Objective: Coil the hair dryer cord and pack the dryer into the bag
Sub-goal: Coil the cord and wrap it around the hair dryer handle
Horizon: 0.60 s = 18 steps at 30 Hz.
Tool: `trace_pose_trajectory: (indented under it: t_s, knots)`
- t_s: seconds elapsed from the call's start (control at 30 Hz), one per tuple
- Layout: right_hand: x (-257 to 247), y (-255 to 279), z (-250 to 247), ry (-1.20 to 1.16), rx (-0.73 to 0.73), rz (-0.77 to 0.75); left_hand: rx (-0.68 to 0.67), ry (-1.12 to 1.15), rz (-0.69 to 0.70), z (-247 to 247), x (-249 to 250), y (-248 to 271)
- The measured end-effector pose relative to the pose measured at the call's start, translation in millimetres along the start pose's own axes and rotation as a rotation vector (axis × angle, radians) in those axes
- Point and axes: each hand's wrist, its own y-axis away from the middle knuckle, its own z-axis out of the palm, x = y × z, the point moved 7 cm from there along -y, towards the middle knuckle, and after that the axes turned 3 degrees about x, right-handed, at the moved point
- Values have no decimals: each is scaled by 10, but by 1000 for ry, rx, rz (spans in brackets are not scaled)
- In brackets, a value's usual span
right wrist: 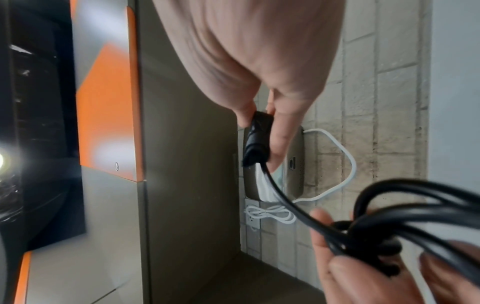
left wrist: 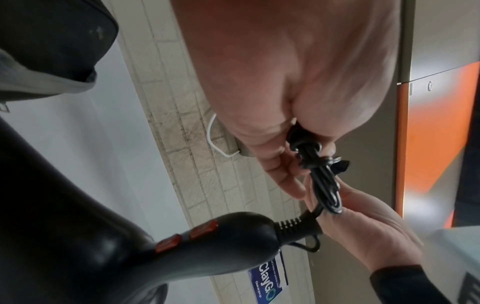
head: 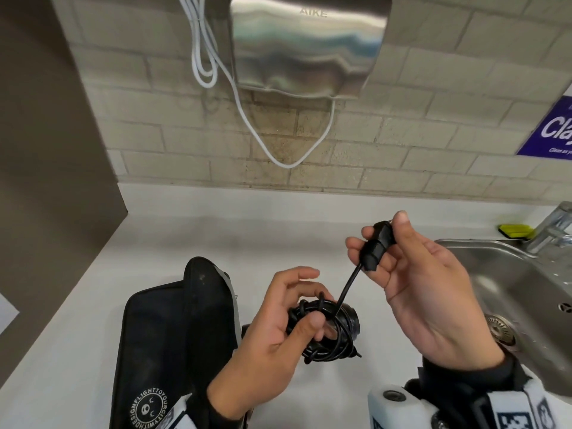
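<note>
The black cord is wound into a tight coil, and my left hand grips it between thumb and curled fingers just above the white counter. A short free length rises from the coil to the black plug, pinched in my right hand. In the left wrist view the black hair dryer with orange switches lies under the coil. Its handle end points at my hands. The black bag lies flat left of my left hand. The right wrist view shows the plug and the coil.
A steel sink with a faucet and a yellow sponge is at the right. On the brick wall behind hang a steel hand dryer, its white cable and a purple sign. A brown panel stands at the left.
</note>
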Motion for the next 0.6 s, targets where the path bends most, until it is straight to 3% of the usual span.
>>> trace_pose_trajectory:
  t_s: [0.2, 0.37, 0.5, 0.6]
  knots:
    - [41, -23, -65, -63, 27, 16, 26, -227, -31, -50, 14, -25]
    - [101, -30, -87, -20, 50, 8, 168, -365, 51, -182, 82, -49]
    - [65, -44, -235, 158, 146, -176, 226, -443, 149, -230, 146, -29]
    - [85, -38, -287, 376, 107, -327, 201, -447, 199, -213, 184, -29]
